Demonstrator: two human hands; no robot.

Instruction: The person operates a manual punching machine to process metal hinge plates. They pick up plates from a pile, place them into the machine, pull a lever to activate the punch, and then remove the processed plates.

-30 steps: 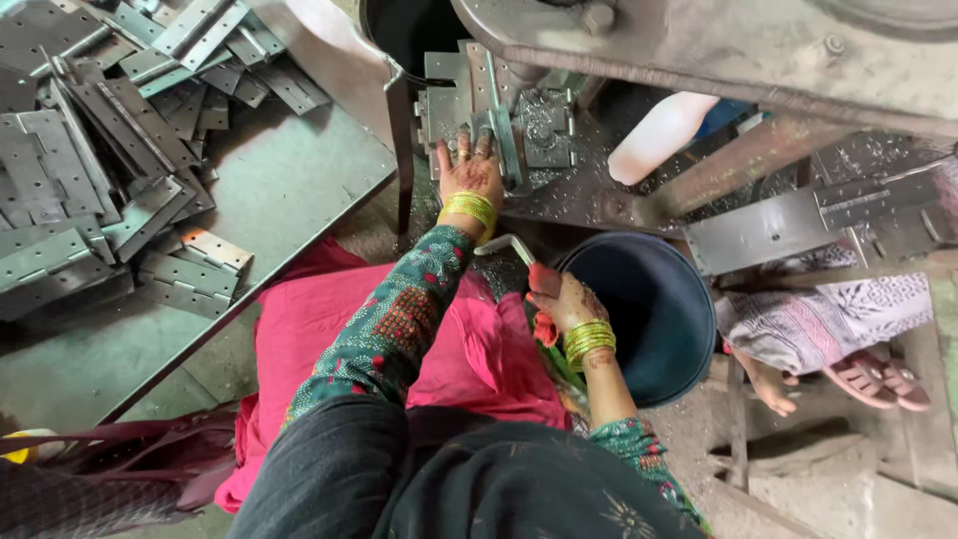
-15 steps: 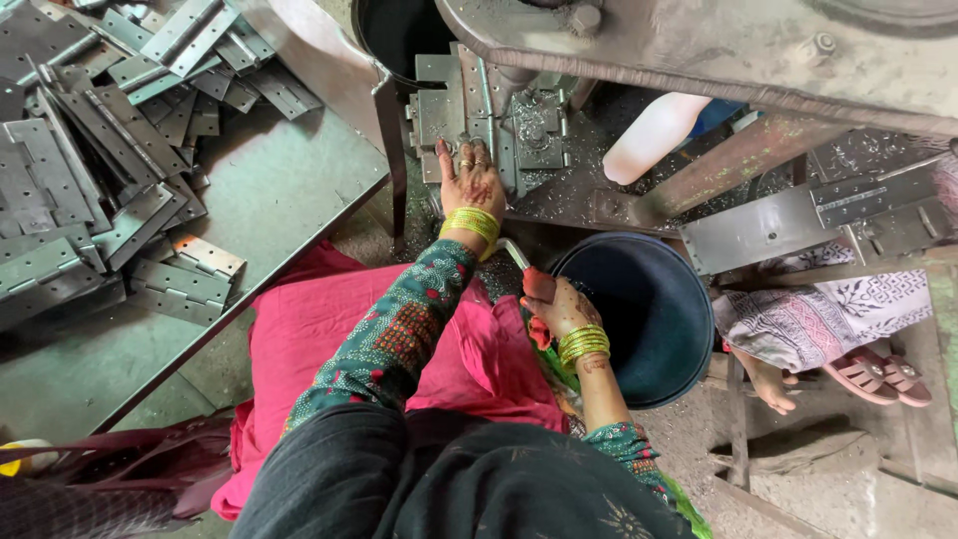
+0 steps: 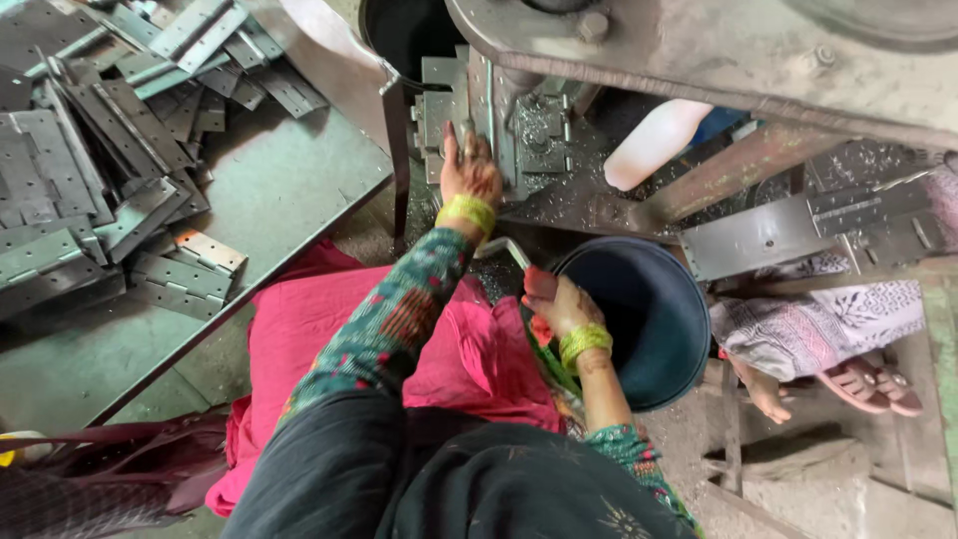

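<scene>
My left hand reaches forward and lies with its fingers spread on the small grey metal plates on the press bed, under the heavy machine frame. My right hand is closed near the rim of a dark blue bucket. A thin bent metal strip sticks out of it towards the press. Both wrists carry yellow-green bangles. My lap is covered in pink cloth.
Several grey hinge plates lie heaped on a green metal table at my left. A long metal plate and a white bottle lie right of the press. Another person's sandalled foot and patterned trouser leg are at right.
My left hand stays on the press bed with its fingers a little further in. My right hand has shifted slightly along the bucket rim. The view moved a little.
</scene>
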